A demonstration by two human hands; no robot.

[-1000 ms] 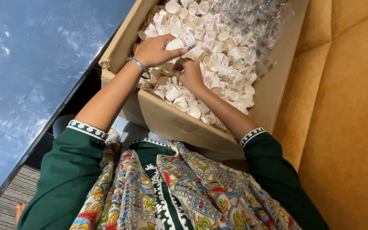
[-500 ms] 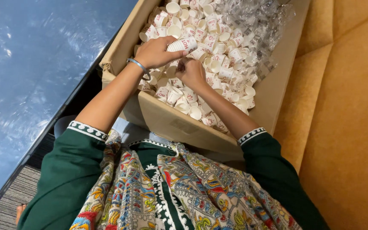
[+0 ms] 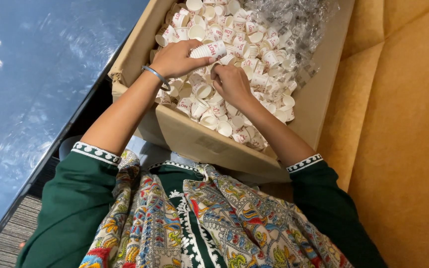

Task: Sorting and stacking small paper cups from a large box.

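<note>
We're holding a short stack of small paper cups point(image 3: 209, 49) sideways in our left hand point(image 3: 177, 58), grip pinching it, open mouth aiming right. Our right hand point(image 3: 232, 82) is just beside it, fingers curled among loose cups point(image 3: 254, 64) mid-cardboard box point(image 3: 194, 141), can't tell what it's gripping.

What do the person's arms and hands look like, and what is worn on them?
Both arms wear dark green sleeves pushed up near the elbows, each ending in a white embroidered cuff. The forearms and hands are bare, with no gloves. The left hand has a thin silver-blue bangle at the wrist. The right hand shows no ring or bracelet that I can see.
</note>
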